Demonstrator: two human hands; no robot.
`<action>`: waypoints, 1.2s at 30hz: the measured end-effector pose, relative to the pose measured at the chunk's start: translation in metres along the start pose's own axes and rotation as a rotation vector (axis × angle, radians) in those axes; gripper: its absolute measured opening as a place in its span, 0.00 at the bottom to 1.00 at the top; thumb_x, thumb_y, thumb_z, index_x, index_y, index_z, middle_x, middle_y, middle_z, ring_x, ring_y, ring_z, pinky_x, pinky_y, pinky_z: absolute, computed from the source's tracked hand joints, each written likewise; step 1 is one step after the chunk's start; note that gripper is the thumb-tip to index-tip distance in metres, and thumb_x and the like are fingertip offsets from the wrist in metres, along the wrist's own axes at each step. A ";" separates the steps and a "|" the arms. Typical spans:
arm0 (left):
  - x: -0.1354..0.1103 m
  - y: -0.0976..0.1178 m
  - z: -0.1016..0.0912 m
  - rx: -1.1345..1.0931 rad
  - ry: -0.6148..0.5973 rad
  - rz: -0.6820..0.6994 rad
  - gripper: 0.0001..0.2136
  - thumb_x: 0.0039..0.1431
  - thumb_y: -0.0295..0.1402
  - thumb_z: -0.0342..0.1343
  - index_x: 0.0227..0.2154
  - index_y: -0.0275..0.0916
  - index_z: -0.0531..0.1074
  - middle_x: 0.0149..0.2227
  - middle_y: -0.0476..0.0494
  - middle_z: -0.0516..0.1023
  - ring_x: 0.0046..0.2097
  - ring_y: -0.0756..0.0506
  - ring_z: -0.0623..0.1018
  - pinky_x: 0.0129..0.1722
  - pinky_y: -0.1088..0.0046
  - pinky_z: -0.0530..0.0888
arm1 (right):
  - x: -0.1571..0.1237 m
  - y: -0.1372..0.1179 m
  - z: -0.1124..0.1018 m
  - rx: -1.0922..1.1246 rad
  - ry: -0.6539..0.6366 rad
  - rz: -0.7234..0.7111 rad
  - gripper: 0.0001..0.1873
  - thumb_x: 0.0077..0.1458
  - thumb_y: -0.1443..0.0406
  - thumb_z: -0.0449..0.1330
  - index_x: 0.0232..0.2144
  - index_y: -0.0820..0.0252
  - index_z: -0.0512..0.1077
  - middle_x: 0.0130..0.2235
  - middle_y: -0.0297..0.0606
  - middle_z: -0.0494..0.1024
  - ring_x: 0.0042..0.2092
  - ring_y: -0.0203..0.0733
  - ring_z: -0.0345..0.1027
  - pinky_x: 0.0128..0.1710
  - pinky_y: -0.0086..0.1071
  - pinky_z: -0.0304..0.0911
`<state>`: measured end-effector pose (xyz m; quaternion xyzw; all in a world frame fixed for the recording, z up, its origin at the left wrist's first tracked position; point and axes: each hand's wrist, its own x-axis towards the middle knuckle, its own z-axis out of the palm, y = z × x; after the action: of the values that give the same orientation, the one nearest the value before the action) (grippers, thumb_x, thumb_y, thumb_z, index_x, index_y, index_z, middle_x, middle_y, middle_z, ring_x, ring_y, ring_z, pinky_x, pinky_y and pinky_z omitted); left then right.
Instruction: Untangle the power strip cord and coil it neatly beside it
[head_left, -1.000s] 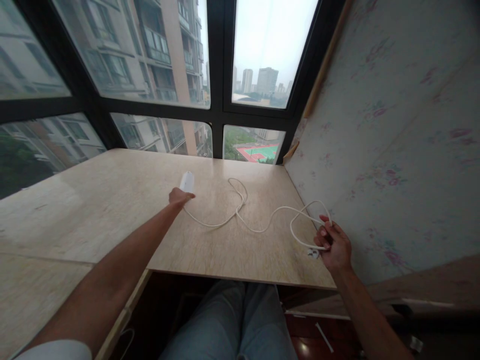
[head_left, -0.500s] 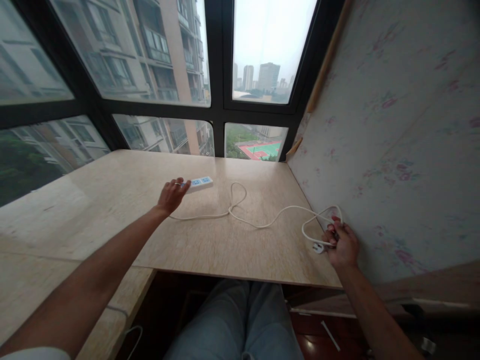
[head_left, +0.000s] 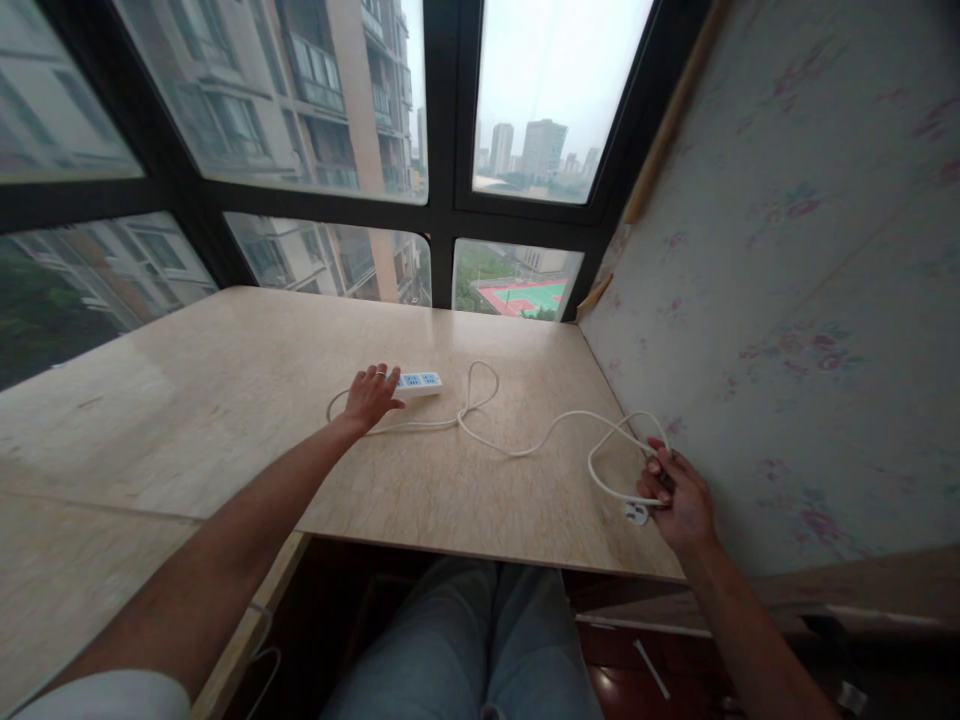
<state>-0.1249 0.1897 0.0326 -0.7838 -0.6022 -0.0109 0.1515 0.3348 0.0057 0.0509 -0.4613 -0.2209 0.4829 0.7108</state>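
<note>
A white power strip [head_left: 418,382] with blue sockets lies flat on the beige table [head_left: 225,400], sockets up. My left hand [head_left: 370,395] rests over its left end, fingers spread. Its white cord [head_left: 517,448] runs in loose curves across the table to the right. My right hand [head_left: 671,495] is closed on a loop of that cord near the wall, with the white plug [head_left: 635,514] lying on the table just left of it.
Large dark-framed windows [head_left: 442,150] stand behind the table. A floral-papered wall [head_left: 787,300] closes the right side. The table's front edge [head_left: 487,555] is above my knees in jeans [head_left: 465,650]. A lower surface [head_left: 60,580] lies to the left.
The power strip went from standing on end to lying flat, sockets up. My left hand opened over its left end. The cord's loops shifted; my right hand kept its hold on the loop.
</note>
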 end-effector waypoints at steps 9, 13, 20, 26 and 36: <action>0.009 -0.009 0.024 -0.184 -0.153 -0.017 0.29 0.64 0.45 0.44 0.61 0.28 0.57 0.61 0.27 0.58 0.59 0.33 0.60 0.56 0.59 0.57 | 0.006 0.011 -0.011 -0.080 -0.005 0.186 0.26 0.33 0.60 0.73 0.36 0.64 0.71 0.24 0.28 0.67 0.15 0.22 0.44 0.13 0.20 0.44; 0.008 -0.010 0.032 -0.201 -0.182 -0.019 0.28 0.64 0.44 0.42 0.61 0.28 0.57 0.59 0.28 0.61 0.58 0.34 0.62 0.55 0.59 0.58 | 0.007 0.016 -0.016 -0.146 0.023 0.208 0.27 0.31 0.59 0.73 0.34 0.65 0.71 0.24 0.30 0.68 0.16 0.22 0.45 0.12 0.18 0.44; 0.007 0.017 0.013 -0.212 -0.247 -0.269 0.33 0.60 0.43 0.47 0.63 0.25 0.52 0.64 0.22 0.49 0.66 0.29 0.47 0.58 0.42 0.47 | 0.009 0.045 -0.017 -0.160 0.125 0.280 0.20 0.39 0.61 0.68 0.35 0.67 0.71 0.24 0.31 0.68 0.17 0.23 0.48 0.12 0.17 0.43; 0.009 0.114 -0.035 -0.564 0.101 -0.148 0.30 0.56 0.34 0.51 0.61 0.27 0.57 0.63 0.27 0.55 0.65 0.35 0.53 0.60 0.56 0.55 | 0.007 0.069 0.019 -0.109 0.125 0.360 0.13 0.47 0.62 0.64 0.33 0.66 0.70 0.23 0.34 0.69 0.18 0.28 0.56 0.13 0.21 0.48; -0.075 0.242 -0.048 -1.251 0.349 -0.018 0.11 0.59 0.34 0.51 0.44 0.40 0.69 0.45 0.37 0.73 0.50 0.42 0.71 0.53 0.63 0.67 | -0.004 0.091 0.063 0.216 0.040 0.355 0.06 0.52 0.68 0.60 0.34 0.64 0.71 0.29 0.35 0.74 0.28 0.33 0.67 0.25 0.27 0.64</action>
<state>0.0916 0.0521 0.0097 -0.7056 -0.4554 -0.4880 -0.2380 0.2411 0.0394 0.0023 -0.4237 -0.0688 0.6123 0.6640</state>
